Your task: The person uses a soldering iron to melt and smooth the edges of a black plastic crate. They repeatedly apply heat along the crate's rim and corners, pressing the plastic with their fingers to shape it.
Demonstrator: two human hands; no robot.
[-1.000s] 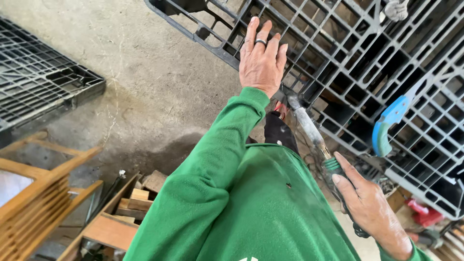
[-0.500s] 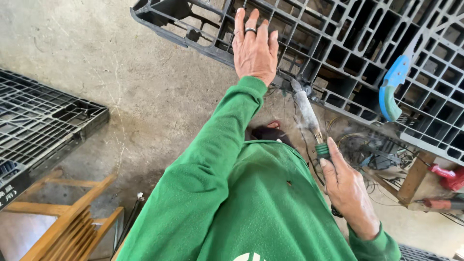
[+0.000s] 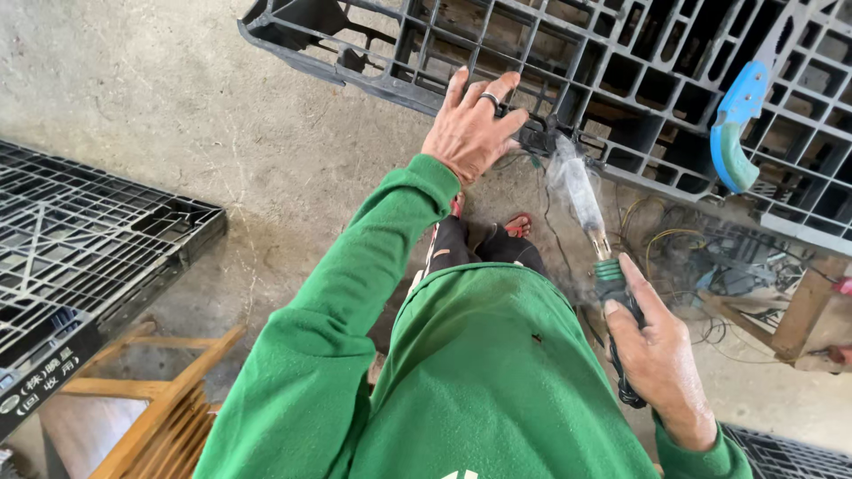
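**A:** Item one, the left hand (image 3: 469, 129)?

**B:** Open, fingers spread, a dark ring on one finger, palm pressed flat on the edge of the black moulded plastic pallet (image 3: 621, 71). It grips nothing; it steadies the pallet.

**A:** Item two, the right hand (image 3: 661, 364)?

**B:** Closed around the black handle of a long metal-barrelled hot-air tool with a green collar (image 3: 587, 213). The thumb lies along the handle and a black cord trails below. The nozzle sits against the pallet's edge, just beside the left fingertips, with faint smoke around the barrel.

**A:** How should this be handled?

**B:** In my judgement: keep the tip on one spot of the rib, hold the barrel at a steady tilt, and keep the bracing fingers clear of the hot end, since they are near it.

**A:** Materials?

**B:** Pallet: rigid open grid of square cells, matte and scuffed. Barrel: dull grey metal, cylindrical. Floor: rough pale concrete floor (image 3: 177, 115). Also a blue-and-green curved plastic handle (image 3: 735, 124) hooked into the grid, well apart from both hands, and a second black grid pallet (image 3: 80, 257) at the left.
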